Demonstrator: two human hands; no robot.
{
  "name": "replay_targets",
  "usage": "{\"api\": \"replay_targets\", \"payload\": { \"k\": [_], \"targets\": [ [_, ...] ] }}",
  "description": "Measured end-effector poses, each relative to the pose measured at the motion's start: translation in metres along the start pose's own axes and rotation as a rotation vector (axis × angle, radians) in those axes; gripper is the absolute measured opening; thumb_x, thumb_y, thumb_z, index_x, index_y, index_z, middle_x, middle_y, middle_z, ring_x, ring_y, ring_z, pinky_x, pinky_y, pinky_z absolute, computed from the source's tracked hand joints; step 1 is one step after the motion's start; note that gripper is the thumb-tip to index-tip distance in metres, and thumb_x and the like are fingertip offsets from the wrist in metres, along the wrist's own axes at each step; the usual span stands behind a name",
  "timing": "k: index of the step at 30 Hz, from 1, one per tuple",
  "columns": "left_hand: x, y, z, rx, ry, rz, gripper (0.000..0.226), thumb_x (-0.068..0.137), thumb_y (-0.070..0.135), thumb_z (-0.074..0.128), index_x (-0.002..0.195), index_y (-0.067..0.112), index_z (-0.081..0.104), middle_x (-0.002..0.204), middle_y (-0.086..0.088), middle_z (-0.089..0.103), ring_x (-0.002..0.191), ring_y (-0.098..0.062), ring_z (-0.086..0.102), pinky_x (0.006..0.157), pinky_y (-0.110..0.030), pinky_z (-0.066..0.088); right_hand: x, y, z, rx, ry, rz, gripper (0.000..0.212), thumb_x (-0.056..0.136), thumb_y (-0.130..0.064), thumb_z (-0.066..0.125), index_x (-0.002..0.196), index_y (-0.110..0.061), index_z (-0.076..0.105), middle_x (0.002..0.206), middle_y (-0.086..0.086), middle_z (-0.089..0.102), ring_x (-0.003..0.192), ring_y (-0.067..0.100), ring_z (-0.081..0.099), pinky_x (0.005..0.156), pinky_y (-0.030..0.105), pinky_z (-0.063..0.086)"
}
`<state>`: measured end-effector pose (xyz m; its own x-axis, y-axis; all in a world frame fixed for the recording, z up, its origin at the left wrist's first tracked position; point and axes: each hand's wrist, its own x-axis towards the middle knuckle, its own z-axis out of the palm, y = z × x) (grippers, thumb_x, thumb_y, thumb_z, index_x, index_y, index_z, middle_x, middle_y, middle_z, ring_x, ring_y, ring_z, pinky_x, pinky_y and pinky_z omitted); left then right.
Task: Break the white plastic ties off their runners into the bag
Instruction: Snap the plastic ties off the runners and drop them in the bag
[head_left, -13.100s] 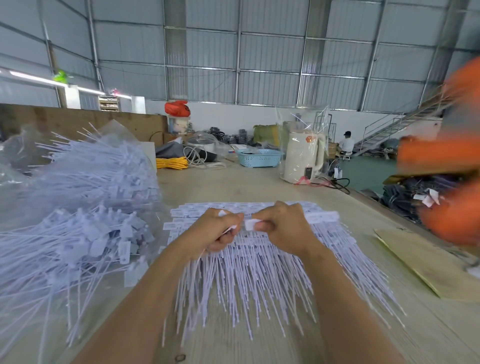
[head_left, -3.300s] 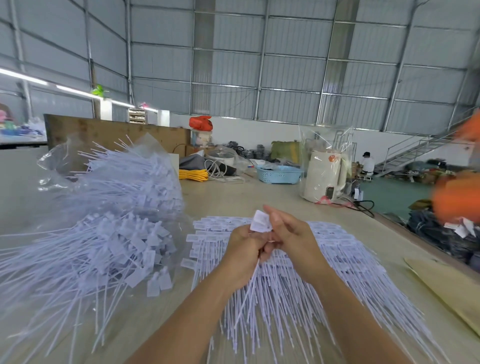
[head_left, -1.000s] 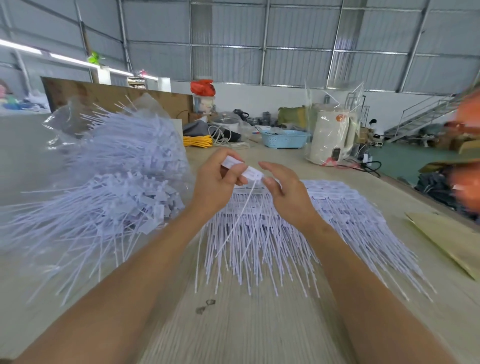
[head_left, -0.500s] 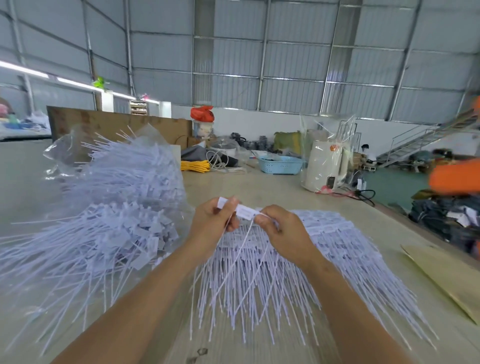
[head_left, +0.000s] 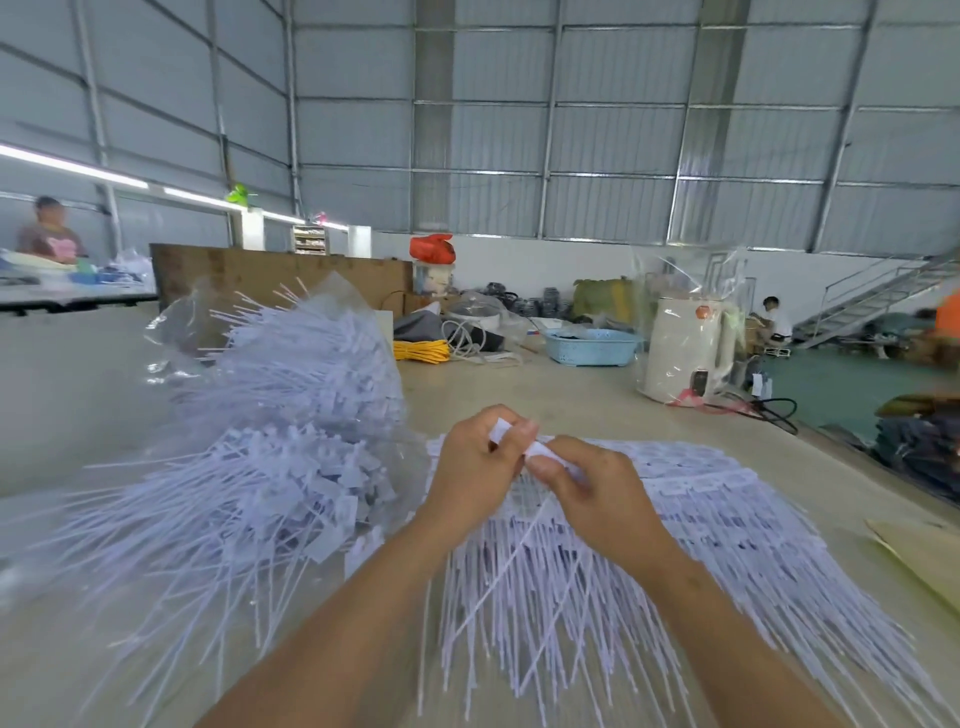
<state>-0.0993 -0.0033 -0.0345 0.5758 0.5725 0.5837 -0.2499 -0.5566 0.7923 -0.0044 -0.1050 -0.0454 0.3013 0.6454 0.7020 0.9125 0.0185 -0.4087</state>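
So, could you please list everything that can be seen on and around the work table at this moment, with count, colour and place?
ties on runners: many, white, fanned on the table under the hands
loose ties: big heap, white, left of the hands
clear bag: one, stuffed with ties, behind the heap
table: one, beige
kettle: one, cream, in clear wrap, far right
basket: one, light blue, far middle
cord coil: one, yellow, beside the basket
cardboard: one, tan, right edge
left hand: pinches a white tie tab
right hand: pinches the adjoining tab
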Motion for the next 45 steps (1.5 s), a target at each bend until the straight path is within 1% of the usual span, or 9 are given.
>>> {"api": "replay_targets", "payload": {
  "k": [5,8,10,14,21,26,32,38,45],
  "targets": [
    [0.009,-0.003,-0.024,0.320,-0.006,-0.010,0.028,0.092,0.019,0.059,0.064,0.017,0.055,0.056,0.004,0.051,0.053,-0.010,0.045,0.053,-0.024,0.035,0.000,0.010,-0.014,-0.313,0.114,-0.034,0.033,0.092,-0.022,0.057,0.060,-0.017,0.052,0.053,-0.001,0.050,0.053,0.027,0.050,0.050,0.032,0.033],
    [0.017,-0.017,-0.056,-0.014,0.266,-0.198,0.027,0.092,0.016,0.059,0.066,0.013,0.059,0.049,0.004,0.048,0.045,-0.008,0.038,0.039,-0.014,0.029,-0.001,0.027,-0.046,-0.025,0.295,0.219,0.035,0.093,-0.022,0.054,0.059,-0.023,0.046,0.051,-0.006,0.040,0.053,0.011,0.043,0.052,0.026,0.034],
    [0.019,-0.018,-0.060,-0.328,0.275,-0.260,0.022,0.095,0.013,0.054,0.074,0.010,0.061,0.049,0.003,0.048,0.040,-0.007,0.035,0.036,-0.015,0.026,0.000,0.026,-0.055,0.135,0.396,0.270,0.029,0.096,-0.021,0.050,0.067,-0.026,0.051,0.059,-0.009,0.045,0.057,0.004,0.046,0.057,0.016,0.035],
    [0.015,-0.006,-0.032,-0.633,0.064,-0.349,0.023,0.100,0.015,0.043,0.092,0.010,0.064,0.058,-0.002,0.058,0.041,-0.007,0.044,0.039,-0.016,0.034,-0.001,-0.004,-0.036,0.291,0.245,0.129,0.019,0.099,-0.020,0.042,0.083,-0.017,0.052,0.068,-0.002,0.042,0.061,0.008,0.038,0.058,0.020,0.031],
    [-0.003,-0.004,0.010,-0.667,-0.212,-0.400,0.054,0.083,0.059,0.040,0.085,0.012,0.066,0.071,-0.004,0.066,0.062,-0.014,0.057,0.053,-0.023,0.042,-0.004,-0.017,-0.001,0.102,0.023,-0.045,0.017,0.096,-0.008,0.048,0.111,-0.006,0.054,0.102,0.004,0.052,0.088,0.009,0.050,0.076,0.019,0.039],
    [-0.007,-0.013,0.012,-0.396,-0.060,-0.220,0.025,0.093,0.035,0.052,0.080,0.025,0.071,0.078,-0.014,0.059,0.070,-0.025,0.048,0.062,-0.034,0.037,-0.005,-0.008,0.001,0.096,0.057,-0.005,0.024,0.091,-0.010,0.058,0.115,-0.005,0.054,0.109,0.000,0.047,0.096,0.005,0.050,0.084,0.009,0.038],
    [-0.003,-0.009,0.007,-0.476,-0.051,-0.254,0.034,0.097,0.029,0.047,0.106,0.000,0.063,0.094,-0.023,0.057,0.085,-0.030,0.052,0.075,-0.039,0.039,-0.006,-0.003,0.002,0.103,-0.037,0.060,0.027,0.094,-0.017,0.054,0.120,-0.021,0.050,0.108,-0.007,0.060,0.095,0.006,0.052,0.074,0.014,0.036],
    [-0.006,-0.011,0.015,-0.499,-0.095,-0.283,0.029,0.095,0.033,0.049,0.093,0.008,0.065,0.071,-0.008,0.055,0.062,-0.011,0.050,0.052,-0.017,0.040,-0.004,-0.004,-0.001,0.086,0.154,0.026,0.007,0.090,-0.016,0.061,0.088,-0.017,0.054,0.077,-0.008,0.056,0.071,0.012,0.051,0.064,0.027,0.039],
    [-0.007,-0.007,0.011,-0.467,-0.066,-0.173,0.030,0.100,0.031,0.041,0.085,0.012,0.060,0.056,-0.001,0.048,0.043,-0.009,0.036,0.042,-0.019,0.028,-0.004,-0.001,-0.004,0.060,-0.003,0.054,0.014,0.093,-0.029,0.054,0.091,-0.016,0.052,0.075,-0.004,0.057,0.069,0.014,0.051,0.066,0.032,0.040]
  ]
}}
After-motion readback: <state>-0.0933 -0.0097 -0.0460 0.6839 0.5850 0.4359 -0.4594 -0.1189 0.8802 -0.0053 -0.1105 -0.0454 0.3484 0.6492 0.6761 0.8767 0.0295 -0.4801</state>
